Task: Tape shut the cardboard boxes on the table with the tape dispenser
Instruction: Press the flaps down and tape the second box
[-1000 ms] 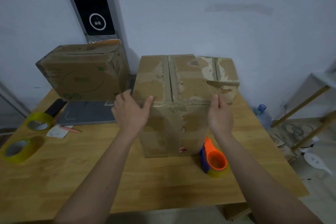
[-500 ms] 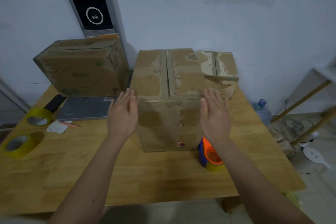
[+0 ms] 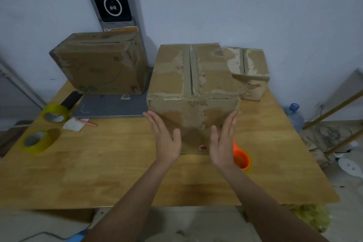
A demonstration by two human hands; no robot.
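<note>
2 hands hang in front of the near face of the middle cardboard box (image 3: 193, 92), both with fingers straight and held together, holding nothing: the left hand (image 3: 166, 139) has its palm turned toward the box's lower left part, the right hand (image 3: 223, 143) stands edge-on by the lower right part, and whether either touches the cardboard cannot be told. 1 second ago the left hand was pinching the box's top front edge with the thumb on top and the right hand was against its upper right corner; half a second ago both had come off with palms flat at mid-height; now they sit lower and closer together. The box itself has not shifted: it stands upright on the wooden worktop (image 3: 121, 167), top flaps closed with a strip along the middle seam. Just behind the right hand, touching or nearly touching the box's lower right corner, lies the orange tape dispenser (image 3: 241, 158), where it was before. A smaller box (image 3: 249, 70) sits against the middle box's rear right, and a third box (image 3: 102, 63) stands well apart at the rear left behind a grey flat board (image 3: 112, 107). 2 yellow tape rolls (image 3: 37, 140) lie near the left edge.
</note>
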